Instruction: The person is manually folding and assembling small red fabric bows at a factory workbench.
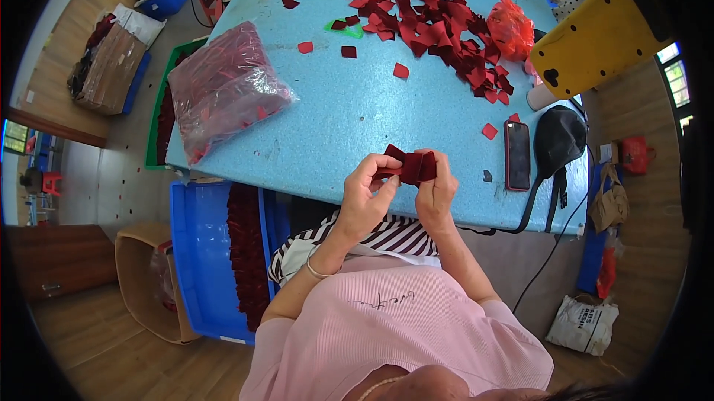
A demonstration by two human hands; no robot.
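A dark red velvet bow is held up between my two hands, just over the near edge of the blue table. My left hand pinches its left loop between thumb and fingers. At the other end, my right hand grips the right loop, its fingers partly hidden behind the fabric. Beyond my hands, a loose pile of dark red fabric pieces spreads over the far part of the table. A few single red squares lie apart from it.
A clear bag of red pieces lies at the table's left. To the right are a phone, a black pouch with straps, a red plastic bag and a yellow board. Blue trays stand below left. Other people sit across the table.
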